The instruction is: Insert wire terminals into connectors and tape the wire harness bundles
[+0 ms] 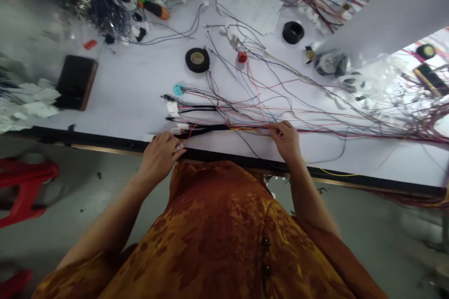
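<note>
**Wire bundle (217,127) stretched crosswise**

My left hand (160,150) curls by a small white piece (179,147); I cannot tell whether it pinches it. The bundle runs between both hands along the surface (133,84), a tape roll (197,60) beyond it. My right hand (286,140) pinches its wires, thumb to finger. I judge this as straightening; the next move calls for keeping the strands together.
</note>
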Demonstrator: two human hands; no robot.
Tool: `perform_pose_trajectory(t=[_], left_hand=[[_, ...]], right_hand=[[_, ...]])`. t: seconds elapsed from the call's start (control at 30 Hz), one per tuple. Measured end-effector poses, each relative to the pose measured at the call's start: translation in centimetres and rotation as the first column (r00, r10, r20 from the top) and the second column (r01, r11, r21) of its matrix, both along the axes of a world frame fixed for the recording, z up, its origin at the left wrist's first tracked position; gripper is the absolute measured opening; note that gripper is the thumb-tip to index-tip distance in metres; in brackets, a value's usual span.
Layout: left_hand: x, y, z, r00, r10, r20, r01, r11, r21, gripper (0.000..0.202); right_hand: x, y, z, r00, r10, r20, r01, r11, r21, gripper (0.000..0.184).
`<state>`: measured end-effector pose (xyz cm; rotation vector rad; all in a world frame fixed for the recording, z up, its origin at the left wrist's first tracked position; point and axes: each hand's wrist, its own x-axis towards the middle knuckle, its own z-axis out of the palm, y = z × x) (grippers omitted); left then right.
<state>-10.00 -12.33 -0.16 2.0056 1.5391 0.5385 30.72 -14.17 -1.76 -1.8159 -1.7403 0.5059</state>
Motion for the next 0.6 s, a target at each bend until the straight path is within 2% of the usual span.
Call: perform_pose_trajectory(t=[0.1, 0.17, 0.23, 0.27, 0.3, 0.33, 0.4, 0.43, 0.47, 0.5, 0.53, 0.6], left_hand=[[-1.1, -0.1, 0.0, 1.0, -0.012, 0.026, 0.011, 1.0, 0.017, 0.012], [-2.1, 0.6, 1.3, 0.997, 0.016, 0.078, -0.016, 1.0, -0.006, 0.012], [-2.6, 1.5, 3.2, 0.973, 0.129, 0.189, -0.124, 0.992, -0.038, 0.017], [-2.6, 2.0, 4.1, 0.936, 0.213, 0.281, -0.205, 0.977, -0.057, 0.018], [-2.4, 2.7, 5.0, 0.868, 0.297, 0.398, -0.286, 0.954, -0.09, 0.019], [-2.2, 3.3, 5.6, 0.767, 0.362, 0.529, -0.342, 0.929, -0.138, 0.018], [-1.5, 4.8, 6.1, 0.572, 0.401, 0.716, -0.401, 0.898, -0.182, 0.024], [-1.2, 5.5, 6.0, 0.539, 0.385, 0.749, -0.418, 0.895, -0.158, 0.03], [-1.0, 6.1, 5.6, 0.577, 0.362, 0.732, -0.426, 0.898, -0.108, 0.033], [-0.9, 6.5, 5.0, 0.66, 0.336, 0.672, -0.416, 0.908, -0.047, 0.033], [-0.9, 6.8, 4.3, 0.753, 0.306, 0.582, -0.378, 0.926, 0.004, 0.032], [-1.1, 6.9, 2.8, 0.912, 0.228, 0.342, -0.246, 0.969, 0.011, 0.037]], right_hand=[[0.1, 0.3, -1.3, 1.0, -0.026, -0.015, 0.026, 1.0, 0.005, 0.015], [0.1, 0.4, -1.8, 0.998, -0.052, -0.027, 0.052, 0.999, 0.006, 0.015], [0.1, 0.4, -2.0, 0.997, -0.067, -0.037, 0.067, 0.998, 0.002, 0.013], [0.1, 0.4, -2.0, 0.997, -0.071, -0.042, 0.071, 0.998, -0.001, 0.013], [0.1, 0.4, -2.0, 0.996, -0.074, -0.046, 0.074, 0.997, -0.002, 0.013], [0.1, 0.4, -2.0, 0.996, -0.079, -0.049, 0.079, 0.997, -0.003, 0.013], [0.1, 0.4, -1.8, 0.995, -0.09, -0.049, 0.09, 0.996, -0.007, 0.013], [0.0, 0.4, -1.7, 0.995, -0.093, -0.045, 0.093, 0.996, -0.01, 0.013], [0.0, 0.4, -1.5, 0.995, -0.091, -0.038, 0.091, 0.996, -0.012, 0.014], [0.0, 0.4, -1.3, 0.996, -0.083, -0.028, 0.083, 0.996, -0.016, 0.014], [0.1, 0.4, -1.1, 0.997, -0.071, -0.016, 0.071, 0.997, -0.025, 0.015], [0.2, 0.4, -0.4, 0.999, -0.039, 0.027, 0.041, 0.997, -0.065, 0.016]])
